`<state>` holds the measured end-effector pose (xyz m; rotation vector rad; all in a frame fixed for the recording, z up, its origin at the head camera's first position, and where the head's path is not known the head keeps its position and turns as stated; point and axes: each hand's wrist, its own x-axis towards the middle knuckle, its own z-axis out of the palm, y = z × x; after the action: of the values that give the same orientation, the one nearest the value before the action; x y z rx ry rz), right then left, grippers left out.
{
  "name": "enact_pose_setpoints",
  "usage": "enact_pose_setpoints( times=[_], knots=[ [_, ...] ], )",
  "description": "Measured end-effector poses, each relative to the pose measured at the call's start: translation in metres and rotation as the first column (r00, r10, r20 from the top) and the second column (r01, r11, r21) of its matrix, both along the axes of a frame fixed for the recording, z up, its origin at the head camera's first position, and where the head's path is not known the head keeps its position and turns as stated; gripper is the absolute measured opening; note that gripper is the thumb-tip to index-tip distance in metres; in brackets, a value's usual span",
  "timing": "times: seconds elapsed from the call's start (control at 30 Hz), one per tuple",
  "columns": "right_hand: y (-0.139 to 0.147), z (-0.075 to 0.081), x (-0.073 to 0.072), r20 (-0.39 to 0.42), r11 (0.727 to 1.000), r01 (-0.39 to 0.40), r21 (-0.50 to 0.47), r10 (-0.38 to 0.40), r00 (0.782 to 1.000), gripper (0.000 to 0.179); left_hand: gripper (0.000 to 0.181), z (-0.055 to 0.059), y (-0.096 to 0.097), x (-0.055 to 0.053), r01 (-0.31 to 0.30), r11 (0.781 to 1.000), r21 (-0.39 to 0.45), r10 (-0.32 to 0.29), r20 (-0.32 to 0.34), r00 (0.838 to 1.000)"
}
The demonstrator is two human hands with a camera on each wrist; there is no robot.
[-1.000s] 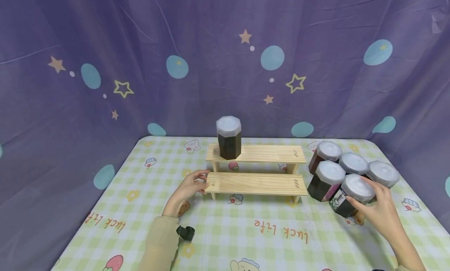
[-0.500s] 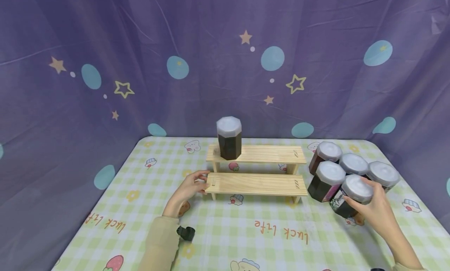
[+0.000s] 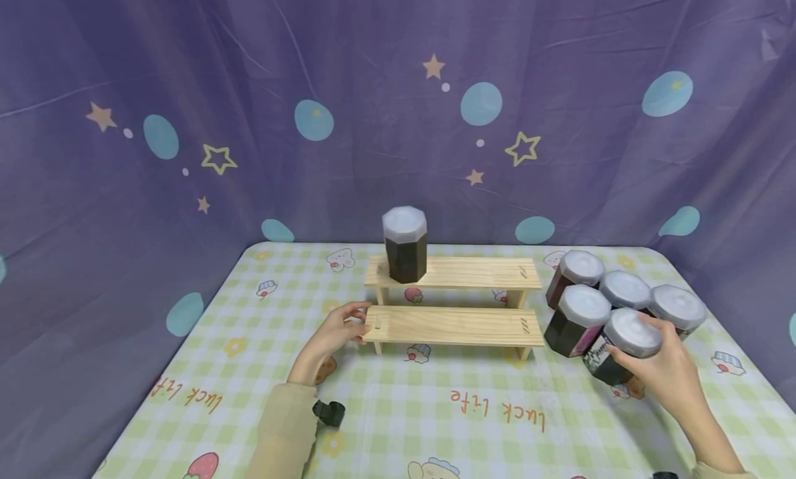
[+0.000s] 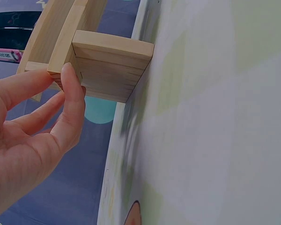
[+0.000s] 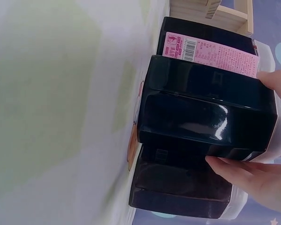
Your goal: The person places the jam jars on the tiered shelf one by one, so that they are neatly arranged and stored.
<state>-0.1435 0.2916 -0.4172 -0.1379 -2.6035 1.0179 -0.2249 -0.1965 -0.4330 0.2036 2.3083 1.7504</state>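
Observation:
A two-tier wooden shelf (image 3: 435,325) stands mid-table. My left hand (image 3: 332,332) pinches the left end of its lower board between thumb and fingertips, as the left wrist view shows on the board end (image 4: 65,56). On the upper tier's left side stands a dark jar with a frosted white lid (image 3: 405,247). At the right, my right hand (image 3: 668,365) grips a similar dark octagonal jar (image 3: 612,368) just below its lid, thumb on one side and fingers on the other. In the right wrist view, this jar (image 5: 201,112) stands upright beside its neighbours, its base apparently on the cloth.
Several more white-lidded jars crowd round the gripped one, including a pink-labelled jar (image 3: 572,327) on its left and another jar (image 3: 678,306) behind it at right. A green-checked cloth (image 3: 398,410) covers the table. A purple curtain (image 3: 373,168) hangs behind.
My right hand has shifted slightly left, its fingers settling lower round the jar. That jar's lid has moved very little. The left hand and the shelf stay in place.

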Motion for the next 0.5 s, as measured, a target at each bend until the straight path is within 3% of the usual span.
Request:
enact_pose_setpoints(
  times=[0.13,0.37,0.5],
  knots=[
    [0.000,0.001,0.000,0.005,1.000,0.010,0.007,-0.010,1.000,0.077,0.050,0.004,0.001,0.001,0.005,1.000,0.003,-0.005,0.012,1.000],
    [0.000,0.001,0.000,0.011,0.999,0.034,0.003,-0.034,0.999,0.077,0.050,0.023,0.005,0.012,0.032,0.999,-0.005,-0.032,0.011,0.999],
    [0.000,0.001,0.000,0.013,0.999,0.044,0.004,-0.044,0.999,0.077,0.050,0.022,0.004,0.011,0.031,0.999,-0.006,-0.031,0.011,0.999]
  ],
)
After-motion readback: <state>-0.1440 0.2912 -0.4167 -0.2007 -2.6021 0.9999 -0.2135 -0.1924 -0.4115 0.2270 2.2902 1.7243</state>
